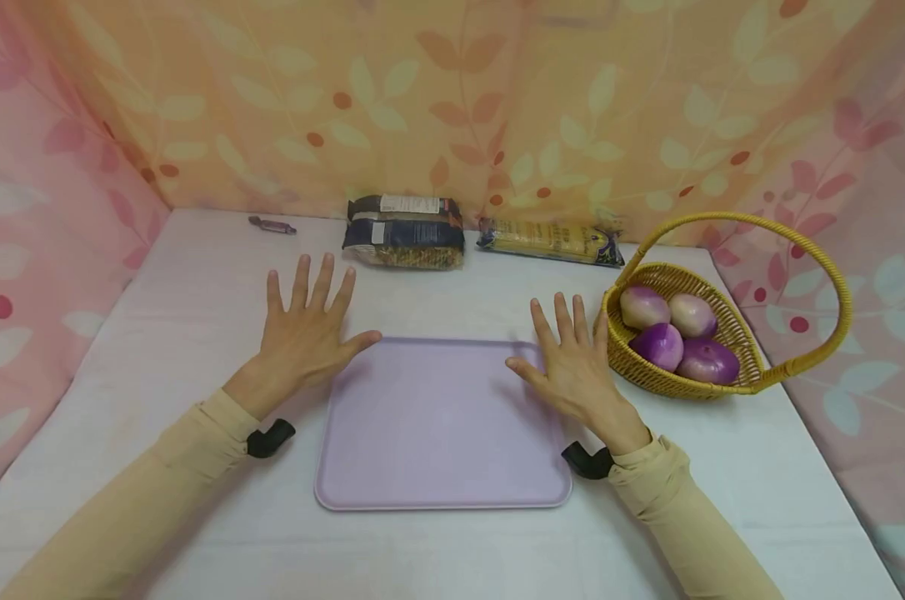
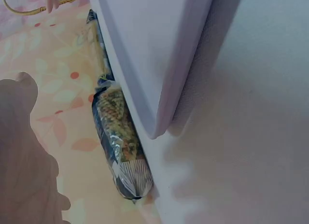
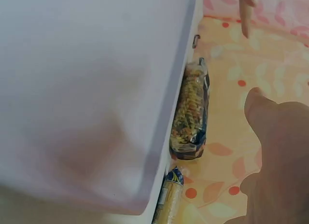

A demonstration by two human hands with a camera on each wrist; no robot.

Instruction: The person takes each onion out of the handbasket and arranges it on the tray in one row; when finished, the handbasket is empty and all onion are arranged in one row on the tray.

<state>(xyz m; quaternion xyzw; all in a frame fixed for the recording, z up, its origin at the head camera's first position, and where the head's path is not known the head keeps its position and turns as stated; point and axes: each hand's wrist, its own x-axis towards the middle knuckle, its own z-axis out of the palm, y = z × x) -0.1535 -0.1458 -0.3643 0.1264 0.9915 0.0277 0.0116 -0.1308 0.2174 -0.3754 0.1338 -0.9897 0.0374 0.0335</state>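
Both hands hover with fingers spread, holding nothing. My left hand [image 1: 302, 333] is over the upper left corner of a lilac tray [image 1: 445, 425], its thumb toward the tray. My right hand [image 1: 576, 367] hangs above the tray's right side, close to a yellow wicker basket [image 1: 681, 389] with a tall handle. Inside the basket lie several purple and white vegetables, one of them a deep purple [image 1: 658, 346]; they look like turnips or peeled onions. In the left wrist view the hand [image 2: 29, 151] shows at the left edge; in the right wrist view the hand [image 3: 285, 142] is at the right.
Along the back of the white-covered table [image 1: 220, 525] lie a bag of spiral pasta [image 1: 403, 233], a yellow pack of long pasta [image 1: 550, 242] and a small wrapped item [image 1: 272, 225] too small to identify. Floral cloth [image 1: 452, 100] hangs behind and at both sides.
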